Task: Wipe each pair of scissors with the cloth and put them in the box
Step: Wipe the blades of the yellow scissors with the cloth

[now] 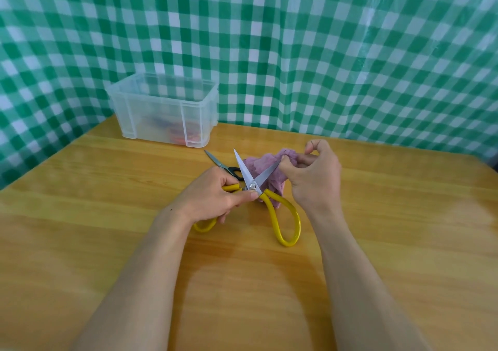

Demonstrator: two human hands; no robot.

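Yellow scissors point(253, 186), blades spread, are held in front of the box point(151, 108): the left hand point(215, 197) curls round one handle, and the right hand point(315, 178) pinches the purple cloth point(269, 159) onto one blade. Wiping is under way, and the other blade probably comes next. Black scissors point(221, 164) lie nearer the box.

Bright, even light; soft glare on the table point(377, 216); wide-angle bending at edges.

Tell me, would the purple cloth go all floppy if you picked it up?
Probably floppy: the purple cloth bunches in soft folds where the right hand pinches it at a blade tip of the yellow scissors. It looks fuzzy, so it is likely not slippery, and it is probably light for its size.
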